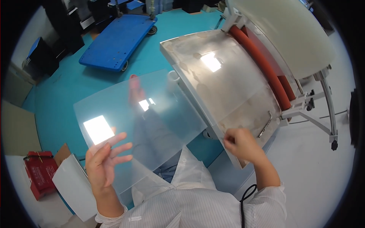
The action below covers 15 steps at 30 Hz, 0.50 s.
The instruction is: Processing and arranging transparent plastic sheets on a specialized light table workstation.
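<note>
Left hand (100, 162) splayed, thumb-clamped on clear sheet (173, 117); right hand (243, 145) in loose fist over metal tabletop (232, 89)

A translucent sheet (176, 110) blurs the person's jeans (169, 173) and red shoe (135, 88). The right hand's (241, 144) curled fingers hide whether anything is inside. The top edge cuts off a cream rounded cover (283, 34); lettering on a red bag (38, 173) is illegibly small.

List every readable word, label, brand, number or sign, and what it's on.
None is legible enough to quote.
Red package: pale print, too small and blurred to read.
Clear sheet: no lettering visible.
Metal tabletop: no lettering visible.
</note>
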Available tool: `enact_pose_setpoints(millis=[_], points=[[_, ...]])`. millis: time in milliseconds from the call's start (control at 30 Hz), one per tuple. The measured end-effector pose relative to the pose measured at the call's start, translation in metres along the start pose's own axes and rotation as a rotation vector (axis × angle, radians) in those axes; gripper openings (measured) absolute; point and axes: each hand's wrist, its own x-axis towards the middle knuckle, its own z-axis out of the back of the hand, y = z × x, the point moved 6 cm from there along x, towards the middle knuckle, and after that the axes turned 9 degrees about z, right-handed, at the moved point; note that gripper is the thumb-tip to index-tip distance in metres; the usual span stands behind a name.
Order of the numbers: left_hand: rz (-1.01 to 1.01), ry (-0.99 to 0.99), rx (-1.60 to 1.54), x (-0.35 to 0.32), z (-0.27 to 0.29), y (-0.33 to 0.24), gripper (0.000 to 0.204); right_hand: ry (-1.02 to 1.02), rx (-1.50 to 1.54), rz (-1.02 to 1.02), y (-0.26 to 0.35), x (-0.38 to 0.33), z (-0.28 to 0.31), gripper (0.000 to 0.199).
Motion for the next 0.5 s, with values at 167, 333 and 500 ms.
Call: enact_pose_setpoints(millis=[167,333,500], points=[[0.012,-0.025,-0.033,0.003,0.016,0.024,0.047,-0.24,0.369,-0.015,-0.001,0.062,0.018,0.013],[0.037,-0.026,-0.123,0.006,0.01,0.048,0.047,-0.411,0.646,0.074,-0.017,0.092,-0.009,0.01],[0.077,-0.03,-0.164,0.013,0.005,0.064,0.046,-0.459,0.605,0.063,-0.029,0.078,-0.012,0.009]])
